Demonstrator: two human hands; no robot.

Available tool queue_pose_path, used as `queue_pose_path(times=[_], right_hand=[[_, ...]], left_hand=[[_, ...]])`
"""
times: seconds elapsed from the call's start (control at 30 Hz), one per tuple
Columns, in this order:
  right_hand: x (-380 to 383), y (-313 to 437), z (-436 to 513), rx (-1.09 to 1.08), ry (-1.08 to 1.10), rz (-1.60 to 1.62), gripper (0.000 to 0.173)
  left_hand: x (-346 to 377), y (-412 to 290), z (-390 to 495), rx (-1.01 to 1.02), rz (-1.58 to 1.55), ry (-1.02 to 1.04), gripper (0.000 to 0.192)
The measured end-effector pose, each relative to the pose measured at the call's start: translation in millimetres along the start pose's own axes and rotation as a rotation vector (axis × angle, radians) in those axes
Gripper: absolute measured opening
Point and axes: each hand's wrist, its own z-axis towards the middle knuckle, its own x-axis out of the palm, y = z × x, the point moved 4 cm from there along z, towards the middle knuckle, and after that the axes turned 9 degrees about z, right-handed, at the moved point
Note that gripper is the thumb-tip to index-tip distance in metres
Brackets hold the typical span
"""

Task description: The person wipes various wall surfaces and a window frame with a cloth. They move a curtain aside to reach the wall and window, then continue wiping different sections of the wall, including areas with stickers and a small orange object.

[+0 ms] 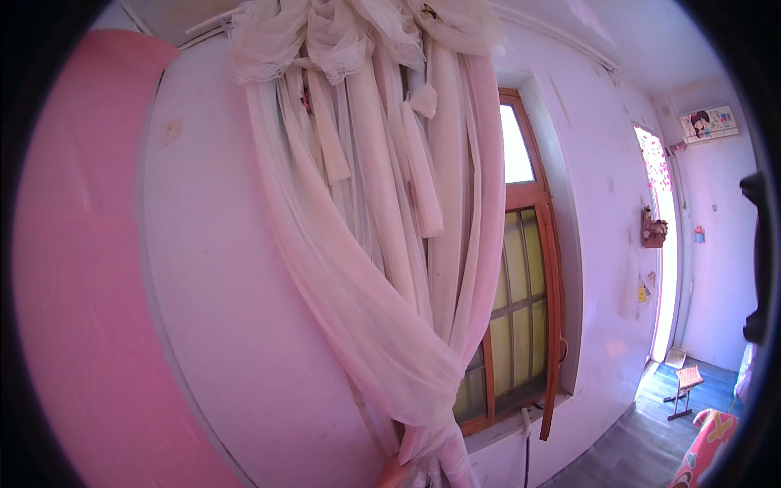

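Observation:
A pale pink sheer curtain [360,341] with a ruffled, lace-edged valance [341,43] hangs in front of the wall and part of a window. Its panels sweep down and are drawn together into a narrow bundle near the bottom of the view. At the lower edge, a small part of my left hand [392,474] shows against the left side of this bundle. Most of its fingers are cut off or hidden, so its grip is unclear. My right hand is out of view. Two cloth strips, a left one [332,152] and a right one [427,201], dangle within the curtain's folds.
The wooden-framed window [525,293] has a barred lower section and a sill. A pink panel [85,256] covers the left side. Farther right are a bright doorway [665,268], a small stool [689,378] on the dark floor, and a pink patterned cover [708,445].

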Motion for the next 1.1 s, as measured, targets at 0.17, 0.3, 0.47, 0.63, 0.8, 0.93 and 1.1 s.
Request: queue_pose_path(times=[0.17, 0.3, 0.47, 0.63, 0.8, 0.93, 1.1], right_hand=[[-1.6, -14.0, -6.2, -0.082, -0.024, -0.074, 0.028], [1.6, -26.5, -8.6, -0.147, -0.054, -0.128, 0.028], [3.4, -30.7, -10.2, -0.244, -0.11, -0.157, 0.028], [-3.2, -26.2, -13.1, -0.199, -0.105, -0.175, 0.035], [-4.2, -24.6, -20.2, -0.054, -0.061, -0.159, 0.034], [-7.1, -28.0, -21.1, 0.01, -0.069, -0.102, 0.028], [3.5, -57.6, -22.5, 0.163, -0.137, 0.082, 0.022]], left_hand=[[-0.7, -20.0, -17.2, -0.151, -0.222, 0.011, 0.045], [36.9, -75.6, -19.2, -0.248, 0.05, 0.075, 0.042], [88.7, -119.6, -26.4, 0.143, 0.206, 0.202, 0.047], [146.0, -93.7, -23.7, 0.13, -0.095, 0.29, 0.049], [130.2, -84.0, -32.5, 0.059, -0.066, 0.266, 0.049], [95.7, -78.8, -49.3, -0.016, -0.012, 0.209, 0.049], [35.5, -73.2, -79.4, -0.145, 0.076, 0.103, 0.05]])
